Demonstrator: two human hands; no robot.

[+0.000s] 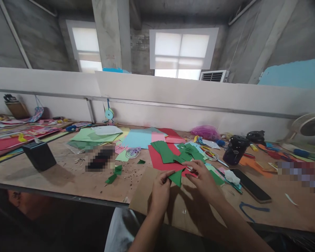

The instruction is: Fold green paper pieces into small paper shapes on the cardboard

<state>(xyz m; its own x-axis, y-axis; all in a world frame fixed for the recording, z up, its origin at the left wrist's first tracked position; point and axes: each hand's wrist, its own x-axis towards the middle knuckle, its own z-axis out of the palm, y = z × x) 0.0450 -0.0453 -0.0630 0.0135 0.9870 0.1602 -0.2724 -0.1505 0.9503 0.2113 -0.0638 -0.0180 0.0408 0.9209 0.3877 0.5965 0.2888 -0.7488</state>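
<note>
My left hand (161,190) pinches the edge of a folded piece of green paper (176,178) between thumb and fingers. To its right, my right hand (202,178) has its thumb and fingers drawn together near the paper's upper corner. A small pale glint shows at those fingertips, too small to name. Both hands are over a sheet of brown cardboard (141,187) at the table's front edge. Just beyond them, cut green paper pieces (164,152) lie on red paper (154,159), with more green strips heaped to the right.
Left on the table (76,185) stand a black box (39,155) and small green scraps (111,179). Rightward are a phone (252,185), a crumpled tissue (232,177), a dark cup (235,150) and a roll of tape (211,155). A fan (308,124) stands far right.
</note>
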